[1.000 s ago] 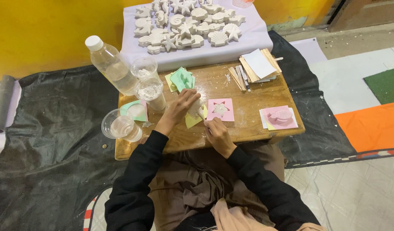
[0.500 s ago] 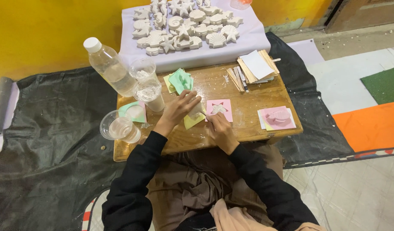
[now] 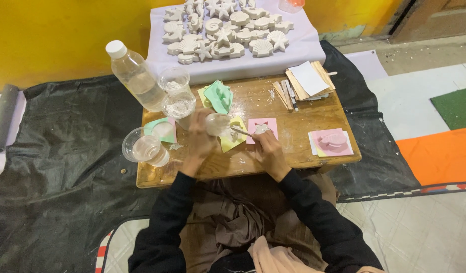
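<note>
While both black-sleeved forearms reach forward over the low wooden table [image 3: 293,151], the left hand [image 3: 200,139] sits bent at the wrist with its fingers wrapped around a small clear plastic cup [image 3: 216,124], tipping it toward the right so that its mouth faces the moulds in front of the person. At the far left of the table stand two nested clear plastic cups with white residue [image 3: 142,148], just beside a green square mould filled with white plaster [image 3: 164,130], and behind them a clear plastic water bottle with a white cap [image 3: 134,76] leans near a stack of clear cups holding white powder [image 3: 177,96]. Below the tipped cup lies a yellow square mould [image 3: 232,140], partly hidden by the hand, and behind it a green flexible mould [image 3: 219,96] rests on yellow paper. The right hand [image 3: 268,151] is closed around a thin stick [image 3: 241,131], whose tip points left toward the cup's mouth, and the hand rests on the near edge of a pink square mould with a white filled shape [image 3: 262,129]. Farther right lies a bundle of wooden sticks under white paper [image 3: 304,83], and a pink mould on stacked coloured sheets [image 3: 331,141] sits near the table's right end. Beyond the table, white plaster shell and starfish casts [image 3: 228,30] cover a pale cloth.
</note>
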